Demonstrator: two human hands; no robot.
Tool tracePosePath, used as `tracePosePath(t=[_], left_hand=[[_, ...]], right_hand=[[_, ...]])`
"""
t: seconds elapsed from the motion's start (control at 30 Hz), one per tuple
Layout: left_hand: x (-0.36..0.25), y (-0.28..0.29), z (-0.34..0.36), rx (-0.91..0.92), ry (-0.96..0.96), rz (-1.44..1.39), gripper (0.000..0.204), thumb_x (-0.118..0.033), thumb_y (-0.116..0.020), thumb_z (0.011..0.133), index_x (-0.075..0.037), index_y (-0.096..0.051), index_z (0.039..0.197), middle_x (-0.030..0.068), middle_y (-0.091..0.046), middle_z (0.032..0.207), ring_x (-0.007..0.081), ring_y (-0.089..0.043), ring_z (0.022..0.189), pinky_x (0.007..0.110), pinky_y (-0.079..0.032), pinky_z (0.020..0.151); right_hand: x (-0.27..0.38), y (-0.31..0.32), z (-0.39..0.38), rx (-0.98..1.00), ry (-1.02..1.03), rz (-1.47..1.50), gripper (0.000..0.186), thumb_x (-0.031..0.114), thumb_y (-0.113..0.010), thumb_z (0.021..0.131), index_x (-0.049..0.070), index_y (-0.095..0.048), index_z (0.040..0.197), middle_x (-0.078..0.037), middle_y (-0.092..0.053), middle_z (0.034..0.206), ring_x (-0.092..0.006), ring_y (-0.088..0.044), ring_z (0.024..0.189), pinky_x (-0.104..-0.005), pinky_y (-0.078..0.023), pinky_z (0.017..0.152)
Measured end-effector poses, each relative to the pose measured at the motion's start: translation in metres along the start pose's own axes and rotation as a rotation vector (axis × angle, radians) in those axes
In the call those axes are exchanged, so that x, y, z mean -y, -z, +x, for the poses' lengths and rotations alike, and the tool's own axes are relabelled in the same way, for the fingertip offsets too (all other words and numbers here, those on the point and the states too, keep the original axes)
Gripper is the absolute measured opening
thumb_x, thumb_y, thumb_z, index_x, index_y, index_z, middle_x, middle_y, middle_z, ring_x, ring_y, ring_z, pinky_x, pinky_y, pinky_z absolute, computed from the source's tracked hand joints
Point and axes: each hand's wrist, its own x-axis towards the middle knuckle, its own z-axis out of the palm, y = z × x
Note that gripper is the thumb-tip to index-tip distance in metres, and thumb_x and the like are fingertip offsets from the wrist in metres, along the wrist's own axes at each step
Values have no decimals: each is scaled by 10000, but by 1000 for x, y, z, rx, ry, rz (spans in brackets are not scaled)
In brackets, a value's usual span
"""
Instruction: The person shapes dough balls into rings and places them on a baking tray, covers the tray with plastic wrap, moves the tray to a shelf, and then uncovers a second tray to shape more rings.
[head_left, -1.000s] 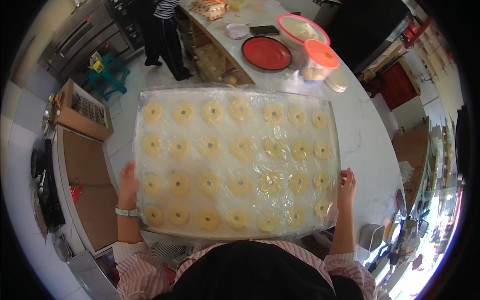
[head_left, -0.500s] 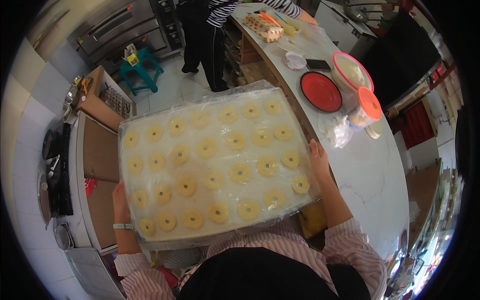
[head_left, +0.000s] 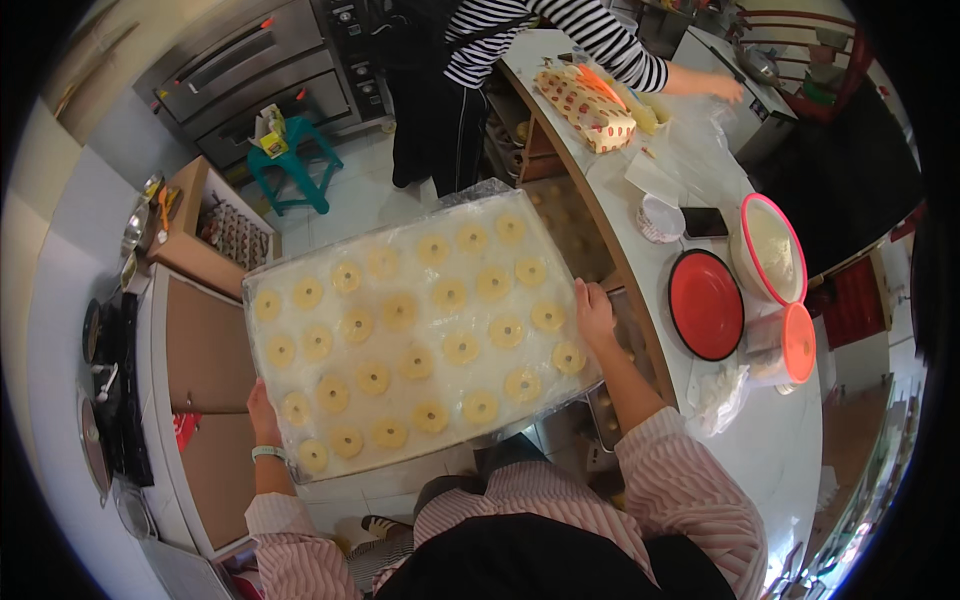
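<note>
One large tray under clear film carries about twenty-three ring-shaped dough pieces in four rows. Both hands grip it, the left hand closed on its near-left edge, the right hand on its right edge, holding it above the floor. Right of the tray, the white surface bears one red plate, one bowl and one orange-lidded tub. Beyond the tray stands a person in stripes.

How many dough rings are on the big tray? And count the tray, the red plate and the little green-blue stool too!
Dough rings: 28
Tray: 1
Red plate: 1
Teal stool: 1
Total: 31
</note>
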Motion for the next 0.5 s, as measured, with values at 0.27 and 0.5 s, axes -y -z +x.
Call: tracePosePath(t=[0.27, 0.5], left_hand=[[5, -116, 122, 85, -40, -49, 390, -299, -443, 956, 47, -553, 1098, 80, -614, 1024, 151, -577, 893, 281, -467, 781], [24, -198, 211, 223, 12, -74, 401, -310, -429, 960, 46, -553, 1099, 80, -613, 1016, 162, -585, 889, 283, -480, 774]], right_hand=[[-33, -51, 116, -73, -7, -104, 440, 381, -455, 925, -38, -551, 829, -213, -570, 807, -361, -554, 776, -408, -433, 726], [-62, -86, 180, -76, -248, -218, 507, 472, -401, 916, -10, -556, 941, -210, -605, 952, -364, -575, 908, -401, -438, 800]])
